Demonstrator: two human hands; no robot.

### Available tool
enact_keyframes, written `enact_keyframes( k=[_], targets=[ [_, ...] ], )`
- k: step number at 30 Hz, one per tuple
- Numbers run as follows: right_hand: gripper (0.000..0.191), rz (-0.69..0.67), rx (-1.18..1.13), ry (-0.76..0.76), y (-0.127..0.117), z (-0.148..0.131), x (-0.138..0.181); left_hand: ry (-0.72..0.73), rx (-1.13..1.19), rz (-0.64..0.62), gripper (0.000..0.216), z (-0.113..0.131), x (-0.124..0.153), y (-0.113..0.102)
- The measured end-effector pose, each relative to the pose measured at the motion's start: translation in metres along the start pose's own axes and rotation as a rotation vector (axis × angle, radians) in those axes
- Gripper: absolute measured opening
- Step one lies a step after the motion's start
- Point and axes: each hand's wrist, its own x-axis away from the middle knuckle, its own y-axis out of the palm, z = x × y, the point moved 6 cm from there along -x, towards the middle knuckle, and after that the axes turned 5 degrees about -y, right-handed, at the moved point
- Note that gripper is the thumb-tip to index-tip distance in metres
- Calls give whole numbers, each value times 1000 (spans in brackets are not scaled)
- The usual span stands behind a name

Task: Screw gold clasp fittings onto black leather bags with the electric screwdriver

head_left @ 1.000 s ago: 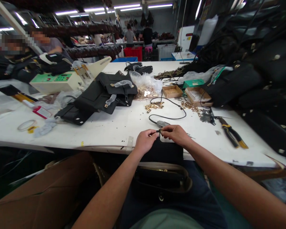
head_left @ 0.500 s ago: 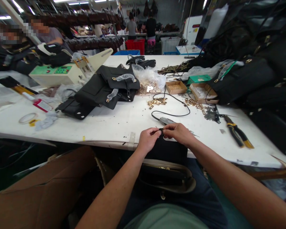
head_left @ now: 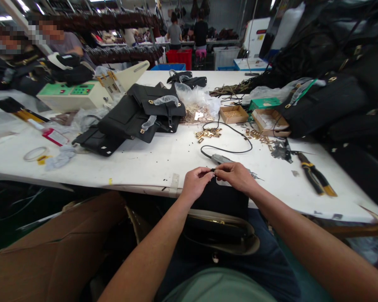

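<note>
A black handbag (head_left: 222, 201) rests on my lap against the table edge, its mouth gaping to show a pale rim and a gold zip. Over its raised flap, my left hand (head_left: 195, 182) and my right hand (head_left: 234, 174) meet fingertip to fingertip. Both pinch a small black piece (head_left: 213, 170) at the flap's far edge; the fingers cover most of it, so I cannot tell its exact kind. Just beyond my right hand lies a grey corded hand tool (head_left: 220, 159) with a thin metal tip, partly hidden by that hand.
Black bags (head_left: 129, 113) are piled left of centre, near a beige machine (head_left: 74, 96). Loose gold fittings (head_left: 208, 133) lie beyond my hands, with small cardboard boxes (head_left: 233, 114) behind. Yellow-black pliers (head_left: 316, 174) lie at right. A large cardboard box (head_left: 59, 247) stands below left.
My hands stay together at the flap edge, with the fingertips slightly closer over the small black piece, which shows less now. The view has shifted a little.
</note>
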Motion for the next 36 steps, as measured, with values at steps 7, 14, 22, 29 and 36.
enact_keyframes(
  k=[7, 14, 22, 29, 36],
  targets=[
    [22, 0, -30, 20, 3, 3, -3, -57, 88, -34, 30, 3, -2, 2],
    [21, 23, -33, 8, 4, -1, -3, -80, 113, -23, 26, 5, -2, 1],
    [20, 73, 6, 27, 6, 0, -4, -82, 117, 8, 23, 6, -1, 1],
    [21, 81, 8, 17, 6, -2, -4, -75, 110, 13, 19, 6, -2, 1],
    [21, 112, -3, 4, 8, 0, -5, -77, 130, 5, 17, 5, -4, 1]
  ],
)
